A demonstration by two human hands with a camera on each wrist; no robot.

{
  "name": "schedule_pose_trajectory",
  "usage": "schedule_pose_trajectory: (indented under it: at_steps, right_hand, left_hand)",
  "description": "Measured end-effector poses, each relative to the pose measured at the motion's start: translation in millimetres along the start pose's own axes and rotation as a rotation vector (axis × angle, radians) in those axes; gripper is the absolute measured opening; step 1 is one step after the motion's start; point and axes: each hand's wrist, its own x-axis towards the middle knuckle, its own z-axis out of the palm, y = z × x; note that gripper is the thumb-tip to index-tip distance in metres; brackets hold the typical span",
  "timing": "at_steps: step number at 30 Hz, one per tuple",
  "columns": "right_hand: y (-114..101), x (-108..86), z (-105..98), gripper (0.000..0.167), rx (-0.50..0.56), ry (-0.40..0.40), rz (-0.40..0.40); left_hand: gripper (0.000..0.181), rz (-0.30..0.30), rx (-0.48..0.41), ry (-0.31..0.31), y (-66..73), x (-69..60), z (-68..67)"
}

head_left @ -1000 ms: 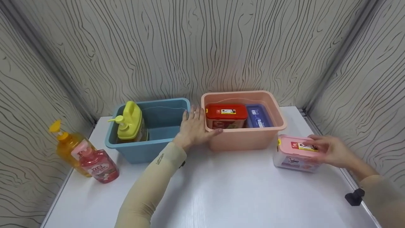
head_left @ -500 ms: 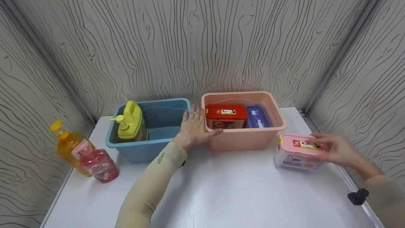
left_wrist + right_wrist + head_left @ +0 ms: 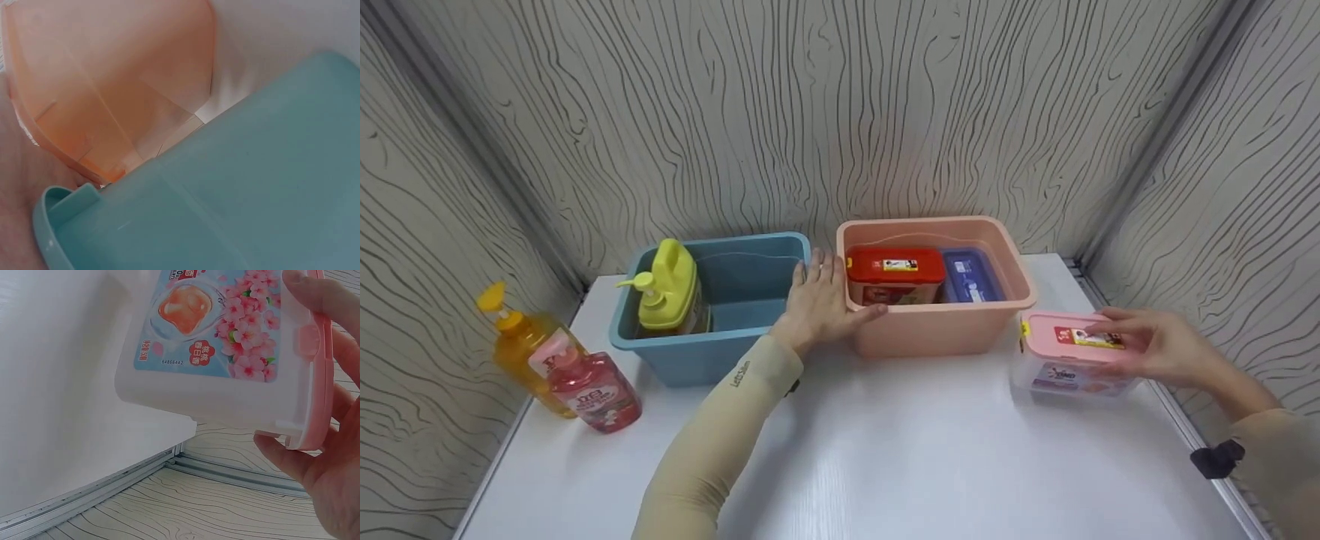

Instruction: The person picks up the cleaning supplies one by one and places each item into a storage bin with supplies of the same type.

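My right hand (image 3: 1166, 349) grips a laundry pod box (image 3: 1076, 352) by its pink lid, at the right side of the table. In the right wrist view the box's white body (image 3: 208, 394) shows a blossom label, with thumb and fingers bent round the lid edge. My left hand (image 3: 817, 300) lies flat with straight fingers over the gap between the blue bin (image 3: 720, 341) and the pink bin (image 3: 934, 330), touching their rims. Inside the pink bin are a red-lidded box (image 3: 896, 266) and a blue-lidded box (image 3: 971, 275).
A yellow pump jug (image 3: 671, 292) stands in the blue bin's left end. Left of that bin are an orange pump bottle (image 3: 521, 349) and a pink bottle (image 3: 596, 394). Patterned panels (image 3: 840, 112) wall in the white table (image 3: 915, 450) at the back and sides.
My right hand and the pink-lidded box have shifted slightly right and away from me. The left hand and the bins stay about where they were.
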Motion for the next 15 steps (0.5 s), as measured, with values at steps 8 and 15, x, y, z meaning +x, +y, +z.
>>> schedule_pose_trajectory:
  at_steps: [8,15]
  right_hand:
    - [-12,4.0,-9,0.048,0.004,0.073,-0.098]
    - [-24,7.9,-15,0.047,0.000,0.068,-0.087]
  left_hand:
    - [0.129,0.009,0.056,-0.001,1.3,2.3,-1.3]
    - [0.129,0.003,0.063,-0.015,0.9,0.6,0.4]
